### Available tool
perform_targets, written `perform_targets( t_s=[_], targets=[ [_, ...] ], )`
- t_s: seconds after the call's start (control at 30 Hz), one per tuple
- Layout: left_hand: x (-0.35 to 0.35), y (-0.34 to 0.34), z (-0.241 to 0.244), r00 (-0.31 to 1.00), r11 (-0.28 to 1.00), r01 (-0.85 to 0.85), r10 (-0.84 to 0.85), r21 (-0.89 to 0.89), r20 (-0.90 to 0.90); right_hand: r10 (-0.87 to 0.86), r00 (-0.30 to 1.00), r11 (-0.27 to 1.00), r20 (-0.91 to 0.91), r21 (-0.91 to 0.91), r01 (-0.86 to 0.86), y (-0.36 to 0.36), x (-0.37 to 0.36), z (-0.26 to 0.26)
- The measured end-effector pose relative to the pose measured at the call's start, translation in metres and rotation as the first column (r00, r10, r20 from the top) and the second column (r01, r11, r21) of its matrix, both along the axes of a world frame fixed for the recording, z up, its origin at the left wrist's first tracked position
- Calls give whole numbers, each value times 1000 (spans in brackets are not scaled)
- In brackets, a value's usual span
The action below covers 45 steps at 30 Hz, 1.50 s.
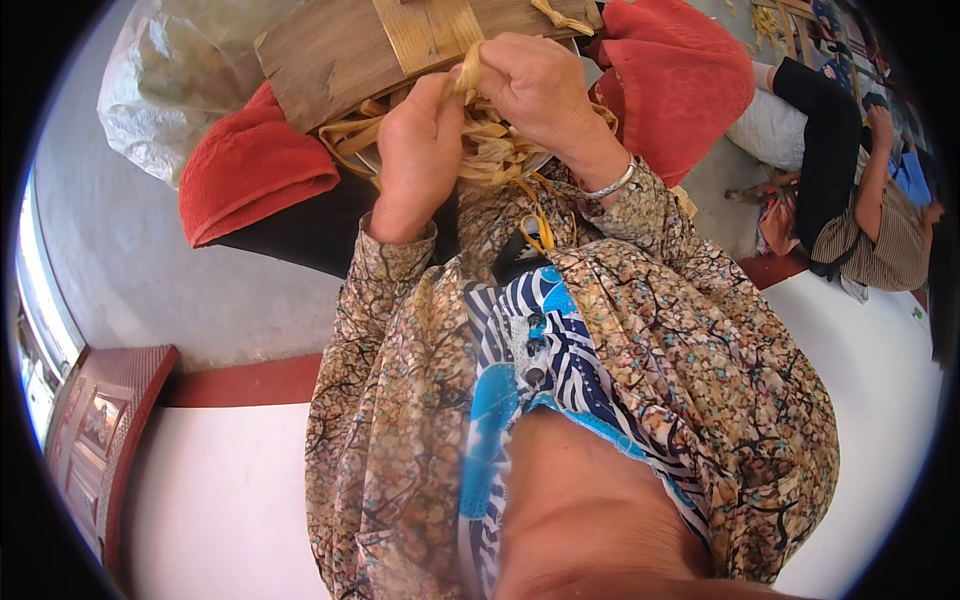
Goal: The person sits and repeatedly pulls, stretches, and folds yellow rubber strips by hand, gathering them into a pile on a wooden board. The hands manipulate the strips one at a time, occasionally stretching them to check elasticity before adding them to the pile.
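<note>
My left hand [420, 150] and my right hand [536, 101] are close together, both pinching a folded yellowish strip [470, 71] between thumbs and fingers. The strip's material is not certain; it looks like a flat plant or dried-food strip. Under my hands lies a pile of similar strips [499, 150] in a round container, whose pale rim shows only in part. A brown wooden board [330, 71] lies across the container's far side, with a lighter wood piece [427, 34] crossing it. One knotted strip [562, 16] rests on the board's right end.
Red cloths [251, 169] cover both my knees, the other cloth [667, 82] at right. A translucent plastic bag [165, 82] stands at upper left. Another person [832, 165] sits at right beside wooden furniture. A panelled door [101, 427] is at lower left.
</note>
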State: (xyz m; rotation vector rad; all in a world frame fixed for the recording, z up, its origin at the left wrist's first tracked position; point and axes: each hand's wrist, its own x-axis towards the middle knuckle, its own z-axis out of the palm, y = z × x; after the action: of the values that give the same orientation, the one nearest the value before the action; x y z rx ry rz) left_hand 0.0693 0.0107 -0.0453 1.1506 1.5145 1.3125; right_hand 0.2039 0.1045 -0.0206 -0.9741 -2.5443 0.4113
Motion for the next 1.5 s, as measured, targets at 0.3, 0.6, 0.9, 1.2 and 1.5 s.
perform_targets(
  t_s=[0.3, 0.6, 0.9, 1.2, 1.5],
  targets=[
    [3, -10, -6, 934, 980, 64, 8, 188, -357, -643, 709, -257, -289, -791, -555, -28, 14, -33],
    [5, 2, 25, 847, 990, -49, -30, -133, -531, -206, 797, 851, -568, -506, -141, -28, -3, -30],
    [-21, -37, 3, 998, 984, 14, -3, -178, 59, -618, 502, 471, -605, -796, -381, -25, 3, -31],
    [-30, -31, 13, 654, 972, 136, 58, 193, -754, 279, 941, 942, -191, -138, -307, -5, 3, 18],
    [-47, -39, 43, 879, 845, 454, -477, -281, -14, 595, 803, 680, -12, -525, -511, 6, 32, 37]
  ],
)
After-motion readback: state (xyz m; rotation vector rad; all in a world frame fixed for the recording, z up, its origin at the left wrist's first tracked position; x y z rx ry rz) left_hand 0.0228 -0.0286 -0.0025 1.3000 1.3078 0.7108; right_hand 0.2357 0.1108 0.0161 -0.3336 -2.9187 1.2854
